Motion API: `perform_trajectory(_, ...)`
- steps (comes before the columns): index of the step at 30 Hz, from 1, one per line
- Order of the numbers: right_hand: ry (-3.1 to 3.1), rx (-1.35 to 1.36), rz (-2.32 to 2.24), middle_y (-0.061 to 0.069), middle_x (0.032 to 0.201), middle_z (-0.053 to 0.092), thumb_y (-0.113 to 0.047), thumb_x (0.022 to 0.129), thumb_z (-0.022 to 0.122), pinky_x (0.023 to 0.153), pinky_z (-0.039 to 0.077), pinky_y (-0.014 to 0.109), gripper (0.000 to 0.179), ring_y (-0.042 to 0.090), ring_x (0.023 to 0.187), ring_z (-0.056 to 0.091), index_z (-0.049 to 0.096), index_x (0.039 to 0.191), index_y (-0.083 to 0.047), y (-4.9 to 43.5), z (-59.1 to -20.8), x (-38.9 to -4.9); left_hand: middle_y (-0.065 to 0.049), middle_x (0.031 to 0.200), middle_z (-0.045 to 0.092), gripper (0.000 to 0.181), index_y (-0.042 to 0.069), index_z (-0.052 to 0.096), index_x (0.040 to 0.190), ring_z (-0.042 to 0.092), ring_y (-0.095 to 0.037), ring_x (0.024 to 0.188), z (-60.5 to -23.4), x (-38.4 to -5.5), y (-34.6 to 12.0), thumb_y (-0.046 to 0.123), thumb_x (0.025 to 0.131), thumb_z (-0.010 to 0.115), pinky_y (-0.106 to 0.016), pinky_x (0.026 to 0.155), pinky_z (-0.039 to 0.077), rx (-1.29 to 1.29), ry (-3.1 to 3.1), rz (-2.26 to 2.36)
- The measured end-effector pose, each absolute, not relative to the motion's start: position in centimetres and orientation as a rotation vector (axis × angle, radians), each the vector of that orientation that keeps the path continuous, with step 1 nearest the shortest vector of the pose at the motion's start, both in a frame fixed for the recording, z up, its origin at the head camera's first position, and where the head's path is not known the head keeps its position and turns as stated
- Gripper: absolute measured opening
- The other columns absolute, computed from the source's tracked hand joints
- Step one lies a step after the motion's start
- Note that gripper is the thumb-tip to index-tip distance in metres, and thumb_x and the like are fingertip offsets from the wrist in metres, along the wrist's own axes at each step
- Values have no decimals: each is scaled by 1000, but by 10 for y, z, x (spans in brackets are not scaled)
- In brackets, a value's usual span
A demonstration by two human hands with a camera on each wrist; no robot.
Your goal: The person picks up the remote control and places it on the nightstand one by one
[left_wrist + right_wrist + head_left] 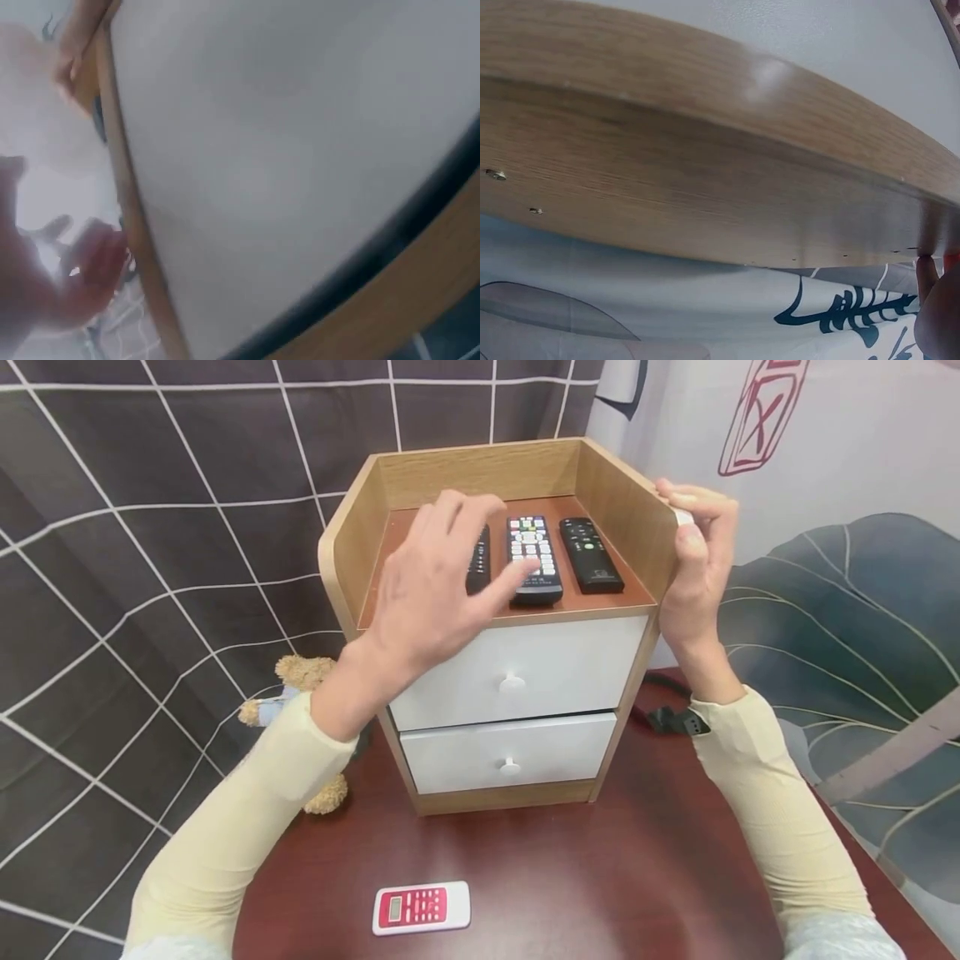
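Observation:
A small wooden cabinet (517,714) with two white drawers stands on the table. Three black remote controls lie on its brown top: a left one (477,560), a middle one (534,556) with white buttons, and a right one (591,553). My left hand (435,581) is over the left remote, fingers extended, partly hiding it. The thumb overlaps the middle remote in the head view. My right hand (701,564) grips the front corner of the cabinet's right side panel (626,514). A small white patch shows between thumb and forefinger.
A white and red remote (422,907) with a small screen lies on the dark red table (540,877). Left of the cabinet sits a teddy bear (303,672), partly hidden by my sleeve. A black cable (667,720) lies on the right. Curtains (150,568) hang behind.

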State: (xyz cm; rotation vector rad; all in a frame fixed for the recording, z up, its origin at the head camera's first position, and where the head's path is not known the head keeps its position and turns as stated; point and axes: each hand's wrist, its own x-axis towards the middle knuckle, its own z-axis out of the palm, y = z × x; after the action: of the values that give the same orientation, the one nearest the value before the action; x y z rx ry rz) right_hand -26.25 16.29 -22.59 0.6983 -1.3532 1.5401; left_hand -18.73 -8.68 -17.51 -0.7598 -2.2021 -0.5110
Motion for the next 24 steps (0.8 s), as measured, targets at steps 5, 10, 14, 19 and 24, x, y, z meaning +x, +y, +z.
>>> perform_trajectory(5,-1365,690,1539,4,118,63,-22,85,42,100,37,34,30,26,120,55,59,107,-10,163,-226,-261,-12,110,67,49,1,63,117,61,-25,103,-222,-175,-81,36,85,76,-33,92,50,-1261,-1781,-515)
perform_trajectory(10,-1377,689,1526,4,118,62,-21,85,41,100,37,33,30,26,119,54,59,107,-10,162,-224,-259,-10,115,68,56,8,67,121,63,-23,109,-284,-160,-75,48,83,75,-33,97,50,-1582,-1663,-372)
perform_trajectory(14,-1353,690,1529,6,117,63,-20,85,42,100,37,33,29,26,118,55,59,106,-9,162,-221,-257,-13,139,59,67,12,60,137,55,-25,129,-337,-155,-82,61,90,59,-38,111,42,-1748,-1764,-219)
perform_trajectory(19,-1345,677,1530,5,116,64,-21,85,43,99,37,32,28,26,117,55,59,105,-9,161,-222,-256,-11,151,48,77,17,52,145,46,-24,140,-391,-149,-103,68,88,55,-38,116,36,-1829,-1940,-162)
perform_trajectory(24,-1347,675,1533,5,116,64,-21,85,44,99,37,32,28,26,118,55,59,105,-10,161,-222,-258,-10,151,48,86,16,47,149,44,-24,141,-445,-139,-125,71,83,59,-38,115,37,-1840,-2052,-206)
